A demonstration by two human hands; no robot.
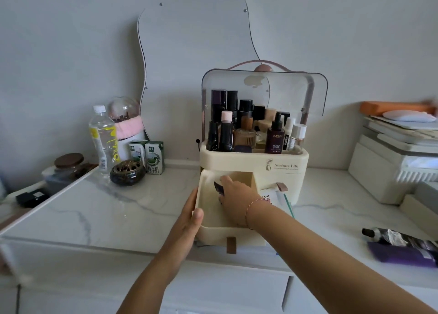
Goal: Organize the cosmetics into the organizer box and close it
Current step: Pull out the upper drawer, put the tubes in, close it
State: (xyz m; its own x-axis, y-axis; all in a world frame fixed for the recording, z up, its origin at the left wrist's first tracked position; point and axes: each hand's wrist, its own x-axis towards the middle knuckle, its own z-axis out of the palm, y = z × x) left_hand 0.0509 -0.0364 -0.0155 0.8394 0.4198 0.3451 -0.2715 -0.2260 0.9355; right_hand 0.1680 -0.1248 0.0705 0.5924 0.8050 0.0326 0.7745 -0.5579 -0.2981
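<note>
A cream organizer box [282, 161] stands on the marble counter with its clear lid [296, 93] raised. Several bottles and tubes [248, 128] fill its top tray. The left drawer [213, 221] is pulled far out toward me. My left hand [189, 221] grips the drawer's front left corner. My right hand [234, 195] reaches inside the drawer and holds a small dark item [218, 187] against the drawer floor. The right drawer, with a brown tab [282, 186], is shut. A white packet [272, 198] lies in front of it.
A dark squeezed tube [393, 239] and a purple item [403, 254] lie at the right counter edge. A water bottle [103, 140], milk cartons [148, 156] and a dark incense burner [127, 172] stand left. Stacked white boxes [391, 161] stand at the right.
</note>
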